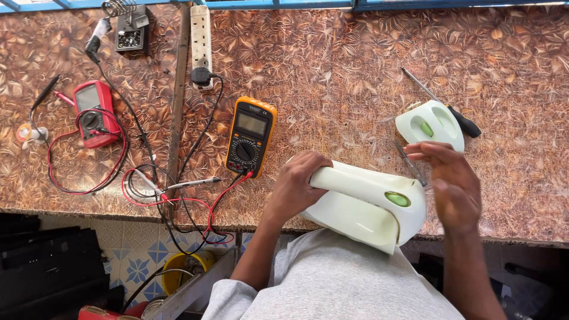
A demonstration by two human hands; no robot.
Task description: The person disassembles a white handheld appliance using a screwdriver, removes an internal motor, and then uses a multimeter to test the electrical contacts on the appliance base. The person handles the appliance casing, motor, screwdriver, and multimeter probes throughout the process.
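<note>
Gripping a white appliance (pixel 367 204), left hand (pixel 296 186) closed; right hand (pixel 453 184) spread over leaf-patterned worktop (pixel 355 71).

Grey screen on orange multimeter (pixel 251 136) mid-bench; grey screen on red multimeter (pixel 95 112) left

Bright even daylight, soft short shadows beneath the left hand (pixel 296 184), motion blur on the right hand (pixel 453 184), mild glare on the white appliance (pixel 361 204) gripped between them, edges slightly bowed, bench sharp.

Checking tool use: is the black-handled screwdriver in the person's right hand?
No, the black-handled screwdriver lies on the table beyond the right hand.
</note>
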